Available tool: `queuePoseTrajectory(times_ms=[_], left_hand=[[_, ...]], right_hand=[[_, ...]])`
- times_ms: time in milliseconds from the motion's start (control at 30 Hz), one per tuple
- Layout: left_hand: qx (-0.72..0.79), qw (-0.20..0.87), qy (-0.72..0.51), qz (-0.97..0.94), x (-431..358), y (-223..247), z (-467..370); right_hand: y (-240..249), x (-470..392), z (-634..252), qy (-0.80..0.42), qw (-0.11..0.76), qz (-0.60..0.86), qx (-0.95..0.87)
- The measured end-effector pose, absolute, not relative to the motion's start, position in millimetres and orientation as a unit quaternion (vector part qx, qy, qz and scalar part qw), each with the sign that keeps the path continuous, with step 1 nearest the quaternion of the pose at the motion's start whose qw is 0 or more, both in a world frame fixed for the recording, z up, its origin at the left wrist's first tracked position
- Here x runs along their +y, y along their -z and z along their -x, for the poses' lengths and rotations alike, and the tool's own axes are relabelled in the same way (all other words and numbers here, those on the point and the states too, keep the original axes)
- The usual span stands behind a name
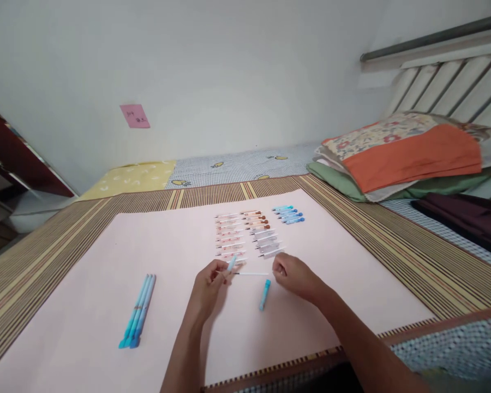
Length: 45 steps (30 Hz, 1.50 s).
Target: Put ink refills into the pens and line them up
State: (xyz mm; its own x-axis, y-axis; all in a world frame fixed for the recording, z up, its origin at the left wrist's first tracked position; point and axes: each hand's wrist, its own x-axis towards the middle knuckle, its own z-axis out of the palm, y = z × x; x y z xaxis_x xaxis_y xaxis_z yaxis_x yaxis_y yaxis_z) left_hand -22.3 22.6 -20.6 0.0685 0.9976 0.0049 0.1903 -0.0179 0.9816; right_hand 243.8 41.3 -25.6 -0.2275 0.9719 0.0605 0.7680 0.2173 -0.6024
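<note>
My left hand [213, 277] pinches a short light-blue pen barrel [232, 263], tilted up between thumb and fingers. A thin white pen refill [251, 273] stretches between my hands, its dark tip towards the left one. Close to its other end is my right hand [288, 273], fingers curled closed; whether they touch the refill or hold something small, I cannot make out. Just below lies a bright-blue pen part [264, 295]. Beyond my hands, rows of refills with pink-patterned clear tubes [229, 238], grey-tinted tubes [265, 240] and brown-capped pen parts [256, 220] lie side by side.
Three whole blue pens [138, 311] lie at the left on the pale pink sheet [180, 234]. Several blue pen parts [288, 214] lie at the far right. A striped mat [343, 224] surrounds the sheet; folded bedding [413, 155] is piled at the right by the wall.
</note>
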Motion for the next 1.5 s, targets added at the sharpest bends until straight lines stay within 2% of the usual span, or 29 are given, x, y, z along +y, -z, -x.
queuePoseTrajectory(times_ms=[267, 433, 633, 1133, 1267, 1500], left_hand=[[0.488, 0.518, -0.447, -0.542, 22.0, 15.5, 28.1], [0.508, 0.485, -0.457, -0.546, 22.3, 26.0, 28.0], [0.484, 0.469, -0.473, -0.568, 17.4, 15.4, 19.7], [0.559, 0.376, -0.445, -0.590, 16.7, 10.4, 17.8], [0.541, 0.378, -0.442, -0.608, 14.8, 6.9, 17.7], [0.542, 0.376, -0.430, -0.616, 14.1, 5.1, 15.3]], right_hand=[[14.1, 39.9, -237.4, -0.250, 0.124, 0.604, -0.747], [3.8, 47.2, -220.0, -0.238, 0.134, 0.601, -0.751], [13.0, 56.6, -195.8, -0.196, 0.100, 0.581, -0.784], [16.6, 61.9, -191.8, -0.160, 0.100, 0.547, -0.816], [11.4, 56.9, -198.0, -0.197, 0.175, 0.542, -0.798], [-5.2, 53.5, -220.5, -0.433, 0.468, 0.459, -0.619]])
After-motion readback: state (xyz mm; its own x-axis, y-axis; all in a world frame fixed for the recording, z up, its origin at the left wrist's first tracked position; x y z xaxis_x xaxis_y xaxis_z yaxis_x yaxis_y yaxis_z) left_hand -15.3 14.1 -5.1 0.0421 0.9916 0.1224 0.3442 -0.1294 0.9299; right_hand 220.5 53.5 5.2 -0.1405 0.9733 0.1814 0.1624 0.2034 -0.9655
